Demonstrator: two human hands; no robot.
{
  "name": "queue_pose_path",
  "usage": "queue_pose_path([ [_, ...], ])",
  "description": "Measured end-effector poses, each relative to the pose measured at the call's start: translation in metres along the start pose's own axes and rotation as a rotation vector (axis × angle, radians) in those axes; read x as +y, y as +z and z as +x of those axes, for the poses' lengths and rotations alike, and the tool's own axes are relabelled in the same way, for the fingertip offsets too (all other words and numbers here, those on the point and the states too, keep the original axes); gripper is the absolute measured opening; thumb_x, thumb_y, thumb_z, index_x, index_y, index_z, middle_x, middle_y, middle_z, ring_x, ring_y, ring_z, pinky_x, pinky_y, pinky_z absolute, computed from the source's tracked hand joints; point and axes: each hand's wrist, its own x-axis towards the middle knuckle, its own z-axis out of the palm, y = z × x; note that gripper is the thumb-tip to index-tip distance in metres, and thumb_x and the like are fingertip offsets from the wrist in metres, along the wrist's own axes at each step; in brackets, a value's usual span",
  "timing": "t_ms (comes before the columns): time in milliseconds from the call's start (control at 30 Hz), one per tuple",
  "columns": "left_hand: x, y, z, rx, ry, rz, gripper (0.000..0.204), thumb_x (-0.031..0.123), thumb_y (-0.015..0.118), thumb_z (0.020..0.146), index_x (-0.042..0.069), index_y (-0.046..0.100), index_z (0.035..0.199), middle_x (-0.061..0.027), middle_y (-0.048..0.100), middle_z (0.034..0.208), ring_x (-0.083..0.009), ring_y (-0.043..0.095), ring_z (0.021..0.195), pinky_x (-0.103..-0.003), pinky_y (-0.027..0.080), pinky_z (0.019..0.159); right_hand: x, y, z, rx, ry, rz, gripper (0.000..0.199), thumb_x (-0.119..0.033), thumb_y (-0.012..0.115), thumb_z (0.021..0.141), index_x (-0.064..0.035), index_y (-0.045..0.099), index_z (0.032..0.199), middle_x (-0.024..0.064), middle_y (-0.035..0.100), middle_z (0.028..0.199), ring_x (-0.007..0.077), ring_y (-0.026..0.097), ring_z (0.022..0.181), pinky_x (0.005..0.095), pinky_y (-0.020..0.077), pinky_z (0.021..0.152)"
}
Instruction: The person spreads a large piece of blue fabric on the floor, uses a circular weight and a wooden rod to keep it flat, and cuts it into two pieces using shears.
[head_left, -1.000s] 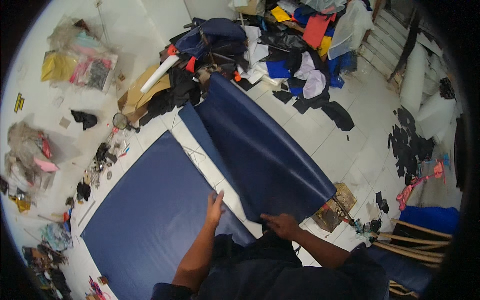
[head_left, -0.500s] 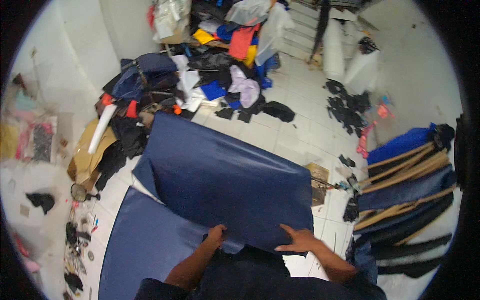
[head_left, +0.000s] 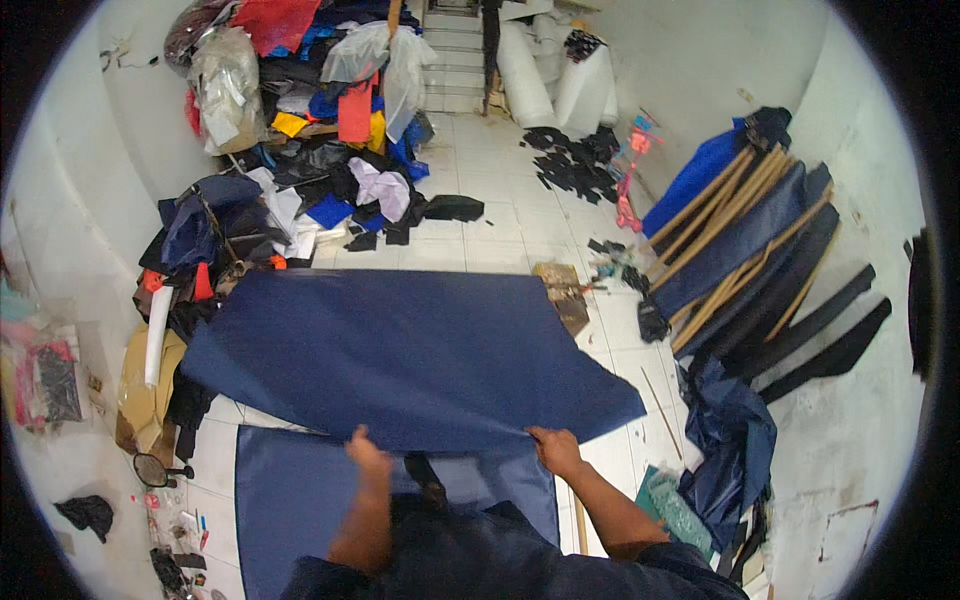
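Observation:
A large navy blue fabric sheet hangs spread out in front of me, lifted off the floor. My left hand grips its near edge at the lower middle. My right hand grips the same edge further right. Under the lifted sheet, a second navy blue sheet lies flat on the white tiled floor. My forearms come up from the lower edge over my dark clothing.
A heap of coloured fabric and plastic bags fills the far left. Wooden sticks with blue and black fabric lean on the right wall. Black scraps lie beyond. A crumpled navy piece and a cardboard box flank me.
The view swung right. Both hands pulled the lifted sheet round so it now spreads wide across the floor in front of me instead of running diagonally.

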Motion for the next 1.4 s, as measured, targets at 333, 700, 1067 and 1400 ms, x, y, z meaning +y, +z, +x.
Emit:
queue_pose_path([
  [333, 0.118, -0.228, -0.089, 0.124, 0.147, 0.387, 0.03, 0.011, 0.057, 0.086, -0.004, 0.063, 0.112, -0.0141, 0.066, 0.104, -0.0303, 0.066, 0.086, -0.043, 0.051, 0.065, -0.054, 0.068, -0.241, -0.177, 0.036, 0.001, 0.031, -0.013, 0.059, 0.083, -0.0132, 0.066, 0.113, 0.0167, 0.072, 0.094, 0.0371, 0.069, 0.084, 0.0508, 0.0532, 0.076],
  [700, 0.144, -0.495, -0.299, 0.305, 0.18, 0.685, 0.02, 0.009, 0.059, 0.087, -0.001, 0.056, 0.104, -0.0163, 0.061, 0.088, -0.0319, 0.063, 0.074, -0.046, 0.053, 0.059, -0.129, 0.165, -0.501, -0.273, 0.159, -0.015, 0.031, -0.018, 0.058, 0.084, -0.0138, 0.068, 0.113, 0.0197, 0.071, 0.091, 0.0388, 0.069, 0.085, 0.052, 0.0524, 0.077],
  [1067, 0.184, -0.668, -0.522, 0.194, 0.108, 0.539, 0.015, 0.007, 0.058, 0.092, 0.002, 0.048, 0.101, -0.0086, 0.054, 0.085, -0.0177, 0.053, 0.064, -0.032, 0.047, 0.051, -0.2, 0.204, -0.727, -0.386, 0.123, -0.165, 0.032, -0.019, 0.058, 0.082, -0.0079, 0.067, 0.11, 0.0223, 0.07, 0.102, 0.0407, 0.068, 0.097, 0.0495, 0.0545, 0.085],
  [1400, 0.175, -0.869, -0.698, 0.284, 0.221, 0.581, 0.016, 0.012, 0.06, 0.092, 0.001, 0.051, 0.1, -0.0103, 0.057, 0.086, -0.0177, 0.054, 0.063, -0.034, 0.045, 0.051, -0.251, 0.253, -0.953, -0.677, 0.064, -0.33, 0.034, -0.019, 0.051, 0.087, -0.0042, 0.065, 0.113, 0.0244, 0.067, 0.113, 0.0406, 0.066, 0.105, 0.0504, 0.0528, 0.091],
])
